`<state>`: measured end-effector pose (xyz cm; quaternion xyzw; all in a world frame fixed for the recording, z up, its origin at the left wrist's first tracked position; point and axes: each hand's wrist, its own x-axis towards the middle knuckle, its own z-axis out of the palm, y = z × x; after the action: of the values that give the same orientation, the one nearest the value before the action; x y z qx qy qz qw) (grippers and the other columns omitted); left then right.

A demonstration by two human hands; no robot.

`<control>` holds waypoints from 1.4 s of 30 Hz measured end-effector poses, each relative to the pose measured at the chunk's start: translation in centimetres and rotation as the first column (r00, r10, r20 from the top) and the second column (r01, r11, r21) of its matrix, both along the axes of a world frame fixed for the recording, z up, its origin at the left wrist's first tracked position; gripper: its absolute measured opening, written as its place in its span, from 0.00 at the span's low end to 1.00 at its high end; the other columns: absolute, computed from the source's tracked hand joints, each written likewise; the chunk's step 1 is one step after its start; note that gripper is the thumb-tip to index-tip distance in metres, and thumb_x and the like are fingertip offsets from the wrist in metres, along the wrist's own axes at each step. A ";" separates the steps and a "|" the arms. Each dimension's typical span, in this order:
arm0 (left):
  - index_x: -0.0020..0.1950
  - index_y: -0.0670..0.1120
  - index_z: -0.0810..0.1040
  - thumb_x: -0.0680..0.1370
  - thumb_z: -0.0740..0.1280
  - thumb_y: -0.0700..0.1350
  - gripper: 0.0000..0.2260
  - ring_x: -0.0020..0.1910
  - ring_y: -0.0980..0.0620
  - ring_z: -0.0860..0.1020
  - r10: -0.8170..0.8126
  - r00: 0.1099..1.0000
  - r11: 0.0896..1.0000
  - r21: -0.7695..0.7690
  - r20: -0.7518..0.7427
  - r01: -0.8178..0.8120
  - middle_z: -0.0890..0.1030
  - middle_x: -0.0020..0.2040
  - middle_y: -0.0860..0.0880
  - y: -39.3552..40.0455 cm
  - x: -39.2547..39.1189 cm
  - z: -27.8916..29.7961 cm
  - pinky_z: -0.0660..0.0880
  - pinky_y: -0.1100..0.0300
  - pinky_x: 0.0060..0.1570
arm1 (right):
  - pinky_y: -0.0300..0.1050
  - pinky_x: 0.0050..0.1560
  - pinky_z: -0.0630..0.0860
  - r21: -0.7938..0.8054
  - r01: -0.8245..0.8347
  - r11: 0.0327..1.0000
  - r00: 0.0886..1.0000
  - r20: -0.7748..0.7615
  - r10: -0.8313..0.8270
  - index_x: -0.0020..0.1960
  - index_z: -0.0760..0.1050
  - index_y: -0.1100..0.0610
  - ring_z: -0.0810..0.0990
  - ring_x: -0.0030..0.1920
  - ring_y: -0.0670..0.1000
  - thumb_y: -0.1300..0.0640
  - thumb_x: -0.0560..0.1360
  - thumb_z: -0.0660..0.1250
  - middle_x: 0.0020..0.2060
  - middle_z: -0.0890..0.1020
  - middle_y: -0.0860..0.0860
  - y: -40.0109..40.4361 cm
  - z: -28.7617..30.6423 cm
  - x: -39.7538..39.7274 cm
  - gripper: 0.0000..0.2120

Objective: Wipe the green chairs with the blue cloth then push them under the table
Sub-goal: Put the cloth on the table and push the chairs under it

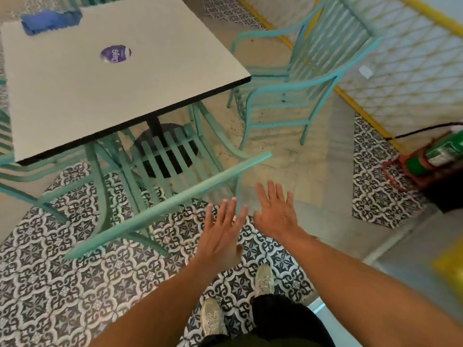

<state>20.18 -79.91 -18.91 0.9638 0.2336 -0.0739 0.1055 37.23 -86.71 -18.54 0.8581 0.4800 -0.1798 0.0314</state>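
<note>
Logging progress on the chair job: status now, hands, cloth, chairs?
Left hand and right hand open, empty. Blue cloth on table. Near chair tucked under; right chair still out. Nothing blocking.

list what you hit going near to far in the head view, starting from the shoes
shoes → hands: left hand, right hand → top rail of the near green chair → sticker on the table → blue cloth at the table's far corner
</note>
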 end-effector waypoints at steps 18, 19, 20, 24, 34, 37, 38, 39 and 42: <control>0.77 0.50 0.56 0.76 0.49 0.68 0.34 0.76 0.43 0.54 -0.253 0.902 0.966 -0.146 -0.349 0.215 0.60 0.77 0.46 -7.4 39.7 -0.2 0.52 0.40 0.71 | 0.69 0.69 0.53 -0.303 0.541 0.785 0.796 -0.118 -0.594 0.76 0.52 0.51 0.56 0.74 0.60 0.34 0.76 0.53 0.75 0.60 0.55 -20.3 0.7 30.3 0.34; 0.77 0.50 0.57 0.76 0.48 0.69 0.35 0.76 0.43 0.54 -0.254 0.903 0.965 -0.150 -0.345 0.214 0.61 0.76 0.46 -7.8 41.3 0.2 0.53 0.40 0.71 | 0.69 0.69 0.53 -0.297 0.549 0.781 0.792 -0.114 -0.600 0.76 0.53 0.51 0.56 0.74 0.60 0.34 0.76 0.53 0.75 0.60 0.55 -20.7 1.3 31.6 0.34; 0.76 0.50 0.58 0.75 0.47 0.69 0.35 0.76 0.43 0.55 -0.251 0.906 0.966 -0.148 -0.342 0.212 0.61 0.76 0.45 -8.1 42.9 0.6 0.53 0.40 0.71 | 0.69 0.69 0.53 -0.289 0.557 0.779 0.790 -0.107 -0.604 0.75 0.53 0.51 0.56 0.74 0.60 0.34 0.76 0.52 0.75 0.60 0.55 -21.0 1.8 33.0 0.34; 0.76 0.50 0.59 0.75 0.47 0.68 0.34 0.75 0.43 0.56 -0.252 0.906 0.968 -0.097 -0.341 0.233 0.62 0.75 0.46 -8.3 49.5 1.5 0.54 0.40 0.69 | 0.68 0.69 0.52 -0.236 0.591 0.772 0.772 -0.113 -0.626 0.75 0.54 0.51 0.56 0.74 0.60 0.35 0.76 0.53 0.74 0.60 0.54 -21.0 3.9 39.1 0.33; 0.77 0.50 0.55 0.76 0.48 0.67 0.34 0.76 0.42 0.53 -0.216 0.933 0.976 -0.077 -0.289 0.202 0.58 0.77 0.45 -5.4 69.5 0.1 0.53 0.40 0.70 | 0.69 0.70 0.49 -0.216 0.566 0.795 0.802 -0.077 -0.592 0.76 0.51 0.50 0.50 0.76 0.60 0.36 0.76 0.55 0.77 0.55 0.54 -17.0 3.4 59.2 0.35; 0.77 0.51 0.55 0.75 0.48 0.67 0.34 0.75 0.43 0.54 -0.187 0.937 0.982 -0.074 -0.294 0.172 0.58 0.77 0.46 -3.6 76.4 0.0 0.54 0.40 0.69 | 0.69 0.69 0.51 -0.272 0.560 0.782 0.802 -0.055 -0.594 0.77 0.51 0.50 0.50 0.76 0.61 0.35 0.76 0.54 0.77 0.54 0.55 -15.8 3.2 66.5 0.35; 0.77 0.51 0.55 0.75 0.49 0.67 0.34 0.75 0.43 0.54 -0.176 0.938 0.984 -0.073 -0.297 0.161 0.58 0.77 0.46 -3.0 78.6 0.2 0.53 0.40 0.70 | 0.70 0.69 0.51 -0.284 0.554 0.782 0.806 -0.051 -0.590 0.77 0.50 0.50 0.51 0.75 0.62 0.34 0.76 0.54 0.77 0.55 0.55 -15.4 3.3 68.7 0.36; 0.76 0.51 0.55 0.76 0.49 0.67 0.33 0.75 0.43 0.54 -0.170 0.939 0.985 -0.069 -0.298 0.157 0.58 0.76 0.46 -2.3 80.7 0.4 0.54 0.40 0.69 | 0.70 0.70 0.52 -0.287 0.549 0.785 0.809 -0.053 -0.586 0.77 0.50 0.50 0.51 0.75 0.62 0.34 0.75 0.54 0.77 0.55 0.55 -14.9 3.5 70.9 0.36; 0.76 0.50 0.56 0.76 0.49 0.66 0.32 0.75 0.43 0.55 -0.159 0.948 0.987 -0.040 -0.275 0.154 0.59 0.76 0.46 -0.3 87.0 1.6 0.55 0.40 0.68 | 0.70 0.70 0.50 -0.260 0.538 0.802 0.816 -0.076 -0.573 0.78 0.47 0.50 0.49 0.76 0.61 0.34 0.76 0.53 0.78 0.51 0.55 -12.8 4.4 77.6 0.37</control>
<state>107.17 -80.21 -17.28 0.9584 0.1682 -0.2184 0.0744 114.78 -99.54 -14.09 0.9355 0.1840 -0.2990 0.0384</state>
